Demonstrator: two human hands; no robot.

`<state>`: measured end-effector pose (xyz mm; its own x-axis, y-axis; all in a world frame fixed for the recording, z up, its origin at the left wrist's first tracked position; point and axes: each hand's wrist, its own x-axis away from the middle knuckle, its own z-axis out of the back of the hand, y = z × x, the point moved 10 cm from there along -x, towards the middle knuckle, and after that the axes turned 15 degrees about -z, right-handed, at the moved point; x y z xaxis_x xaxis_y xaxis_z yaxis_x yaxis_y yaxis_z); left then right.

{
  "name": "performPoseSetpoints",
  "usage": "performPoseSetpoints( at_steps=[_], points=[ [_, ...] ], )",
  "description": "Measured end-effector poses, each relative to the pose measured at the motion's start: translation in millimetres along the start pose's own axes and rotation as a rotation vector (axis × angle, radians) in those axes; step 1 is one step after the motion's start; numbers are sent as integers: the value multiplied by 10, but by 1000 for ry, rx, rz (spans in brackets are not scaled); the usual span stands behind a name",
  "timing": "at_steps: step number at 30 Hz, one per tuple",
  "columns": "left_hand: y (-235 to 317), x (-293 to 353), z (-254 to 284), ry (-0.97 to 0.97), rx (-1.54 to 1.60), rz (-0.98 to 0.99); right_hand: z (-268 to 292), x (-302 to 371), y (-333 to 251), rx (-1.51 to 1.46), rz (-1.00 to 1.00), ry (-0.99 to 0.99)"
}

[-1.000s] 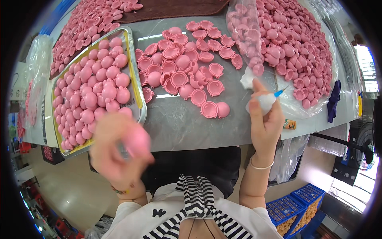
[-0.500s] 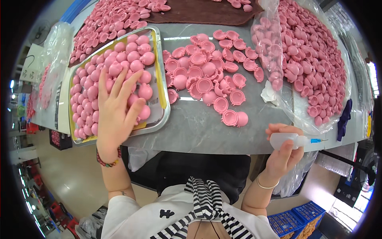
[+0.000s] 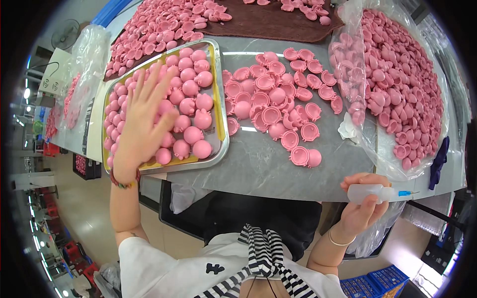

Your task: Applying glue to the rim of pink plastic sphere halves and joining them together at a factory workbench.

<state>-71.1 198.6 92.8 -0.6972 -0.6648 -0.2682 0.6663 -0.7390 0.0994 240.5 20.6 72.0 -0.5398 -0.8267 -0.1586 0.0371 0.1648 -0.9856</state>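
Over smooth, round pink balls (image 3: 188, 106), the left hand (image 3: 142, 125) is splayed; the right hand (image 3: 359, 216) grips a translucent bottle (image 3: 358, 192).

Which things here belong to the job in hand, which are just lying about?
Likely in the job:
left hand, spread over pink balls in the metal tray
right hand, holding the blue-tipped bottle
pink half-shells on the table

Likely lying about:
purple cloth
crumpled white scrap
fan

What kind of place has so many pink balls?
Probably a factory or workshop: there's a big pile of pink half-shells, a metal tray of pink balls, and a needle-tipped bottle in the right hand.
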Motion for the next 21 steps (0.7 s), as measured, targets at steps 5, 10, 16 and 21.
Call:
performPoseSetpoints(
  at_steps=[5, 10, 16, 21],
  points=[
    [-211, -58, -169, -86, 21, -65, 22, -25, 26, 0, 13, -2],
    [-115, 178, -279, -131, 64, -48, 139, -16, 87, -41, -4, 24],
    [11, -55, -144, -75, 71, -99, 116, -20, 122, -87, -28, 17],
    [817, -495, -229, -206, 26, -353, 115, -25, 162, -61, 0, -35]
  ],
)
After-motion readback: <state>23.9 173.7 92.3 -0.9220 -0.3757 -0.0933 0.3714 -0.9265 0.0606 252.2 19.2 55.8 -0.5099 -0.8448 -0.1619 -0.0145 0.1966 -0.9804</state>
